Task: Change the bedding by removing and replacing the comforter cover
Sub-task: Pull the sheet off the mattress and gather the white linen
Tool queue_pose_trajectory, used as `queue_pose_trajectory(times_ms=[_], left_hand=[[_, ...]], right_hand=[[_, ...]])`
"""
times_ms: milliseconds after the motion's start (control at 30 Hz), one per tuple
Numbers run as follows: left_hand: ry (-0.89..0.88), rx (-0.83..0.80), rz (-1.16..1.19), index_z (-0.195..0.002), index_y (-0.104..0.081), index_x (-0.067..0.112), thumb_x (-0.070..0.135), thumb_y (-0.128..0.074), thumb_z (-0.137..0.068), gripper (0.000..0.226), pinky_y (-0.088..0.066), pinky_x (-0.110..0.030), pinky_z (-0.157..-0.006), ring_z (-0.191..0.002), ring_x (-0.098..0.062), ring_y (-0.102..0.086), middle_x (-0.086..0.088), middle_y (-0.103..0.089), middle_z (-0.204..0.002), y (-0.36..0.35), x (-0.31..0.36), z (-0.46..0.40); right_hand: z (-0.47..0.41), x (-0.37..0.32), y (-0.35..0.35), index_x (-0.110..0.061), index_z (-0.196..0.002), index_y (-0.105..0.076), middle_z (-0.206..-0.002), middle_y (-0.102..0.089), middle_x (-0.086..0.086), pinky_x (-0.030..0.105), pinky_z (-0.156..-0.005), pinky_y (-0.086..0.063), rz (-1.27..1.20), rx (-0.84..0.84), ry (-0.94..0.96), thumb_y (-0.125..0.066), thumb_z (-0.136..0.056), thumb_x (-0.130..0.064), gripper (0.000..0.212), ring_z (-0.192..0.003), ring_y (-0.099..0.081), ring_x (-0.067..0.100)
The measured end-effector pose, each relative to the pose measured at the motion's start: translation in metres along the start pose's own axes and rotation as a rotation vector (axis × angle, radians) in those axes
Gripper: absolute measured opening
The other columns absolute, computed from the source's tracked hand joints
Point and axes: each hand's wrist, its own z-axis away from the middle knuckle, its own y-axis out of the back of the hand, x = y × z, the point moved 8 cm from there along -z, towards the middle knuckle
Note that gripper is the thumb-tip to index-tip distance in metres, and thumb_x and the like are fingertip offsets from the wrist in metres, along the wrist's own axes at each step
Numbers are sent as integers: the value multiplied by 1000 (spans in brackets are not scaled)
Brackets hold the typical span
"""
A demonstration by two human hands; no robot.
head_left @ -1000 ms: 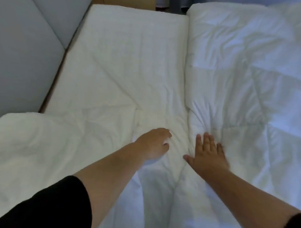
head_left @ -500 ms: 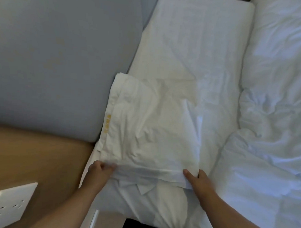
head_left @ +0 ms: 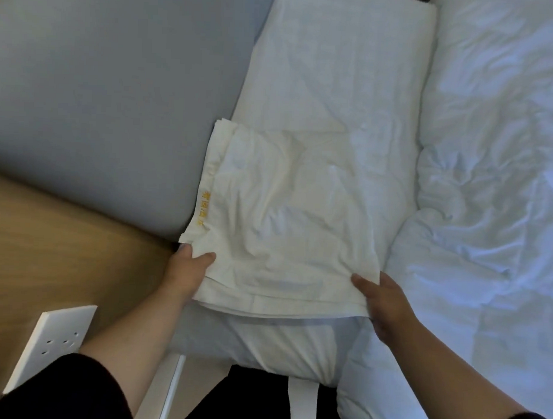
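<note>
Comforter (head_left: 489, 185): bare and rumpled, filling the right side of the bed.
Folded cover (head_left: 284, 216): on the mattress left of the comforter, extending away from both hands, long edge running left to right along the near side.
Left hand (head_left: 188, 269): thumb on top, pinching the near-left corner.
Right hand (head_left: 381, 304): thumb on top, pinching the near-right corner, nearer the comforter.

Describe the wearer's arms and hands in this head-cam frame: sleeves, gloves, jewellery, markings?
Both hands are bare: no gloves, and no rings, watch or bands show on the left hand or right hand. The forearms are uncovered up to black fabric short sleeves, the left one filling the bottom-left corner, the right one only a sliver at the bottom-right edge. No markings visible on either arm.
</note>
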Motion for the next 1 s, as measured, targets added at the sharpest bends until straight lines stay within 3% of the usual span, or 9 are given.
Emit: queue_pose_trajectory(times_ms=[100,300,467,533,600,667,733,900,1000], left_hand=[[-19,-12,142,-92,-66,18,11,-73,-83,14,-54,-29,-66,-81,-16,-70,1,-74,-96,18,23,29],[-6,-104,265,-105,-63,13,-1,-67,-87,23,-52,-31,-71,-84,-21,-68,-3,-71,-96,51,55,89],[195,-121,190,-97,-64,2,-6,-67,-87,14,-51,-32,-66,-76,-28,-67,-14,-69,-90,50,48,101],[256,-118,136,-94,-64,1,-7,-68,-86,12,-51,-33,-63,-74,-30,-67,-16,-70,-87,47,46,98],[279,-102,75,-92,-63,1,-6,-69,-85,12,-52,-34,-61,-72,-31,-68,-17,-70,-86,44,47,94],[255,-82,46,-93,-63,1,-5,-70,-84,13,-53,-35,-59,-71,-31,-69,-17,-71,-86,37,58,91],[213,-75,61,-92,-65,2,-3,-69,-85,10,-54,-33,-58,-67,-28,-71,-15,-73,-87,25,80,90],[148,-97,48,-97,-69,4,9,-70,-85,13,-56,-34,-62,-73,-29,-74,-14,-76,-84,-2,172,89],[103,-94,72,-96,-66,2,12,-66,-89,12,-57,-34,-61,-69,-28,-71,-15,-74,-81,-10,258,79]], right_hand=[[33,-29,1,-13,-115,-68,-109,-76,9,37,-74,-60,-117,-42,1,-77,-84,-17,32,-99,-73,29],[86,-61,2,-17,-113,-68,-104,-77,6,35,-67,-60,-66,-69,-41,-75,-87,-20,27,-89,-75,26],[96,-42,9,-18,-111,-69,-102,-77,6,41,-73,-61,-8,-54,-157,-73,-90,-21,21,-93,-73,29],[92,-32,8,-13,-115,-68,-103,-77,9,49,-83,-60,9,-91,-204,-72,-91,-17,25,-94,-74,32],[87,-24,8,-5,-119,-66,-105,-76,14,55,-90,-57,36,-131,-276,-71,-90,-12,30,-96,-73,36],[78,-23,9,-4,-118,-66,-104,-76,15,52,-92,-57,63,-169,-351,-70,-87,-12,31,-96,-73,35],[70,-30,9,-5,-116,-67,-103,-76,16,48,-88,-59,60,-206,-421,-69,-82,-12,34,-94,-73,36],[51,-101,2,-2,-109,-67,-87,-74,20,37,-60,-59,-16,-299,-457,-67,-68,-14,43,-70,-73,34],[22,-196,-13,-4,-102,-67,-83,-73,17,40,-60,-59,-136,-296,-296,-55,-85,-16,24,-68,-72,30]])
